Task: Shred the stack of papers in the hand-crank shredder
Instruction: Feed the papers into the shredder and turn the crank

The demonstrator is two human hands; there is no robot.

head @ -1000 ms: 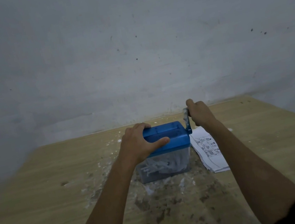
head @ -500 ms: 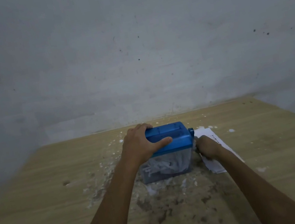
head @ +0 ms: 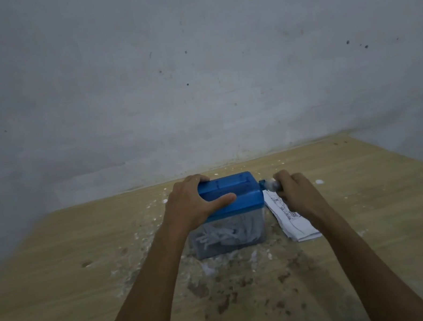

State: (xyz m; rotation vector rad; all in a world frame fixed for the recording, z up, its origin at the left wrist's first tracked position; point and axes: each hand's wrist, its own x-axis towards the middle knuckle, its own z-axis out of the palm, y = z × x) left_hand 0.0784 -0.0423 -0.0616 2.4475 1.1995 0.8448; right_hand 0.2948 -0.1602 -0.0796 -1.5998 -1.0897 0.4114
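shredder point(head: 230, 199) | left hand point(head: 193, 206) grips lid | right hand point(head: 296, 190) grips crank point(head: 268, 184) | littered wooden table point(head: 55, 273)

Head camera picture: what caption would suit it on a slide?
Left hand steadies the blue shredder while right hand grips its crank.

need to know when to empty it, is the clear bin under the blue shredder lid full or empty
Partly full. Through the clear bin white paper shreds fill the upper part under the blue lid.

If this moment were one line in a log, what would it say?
left hand: holds shredder lid | right hand: grips crank | papers: beside shredder, on table
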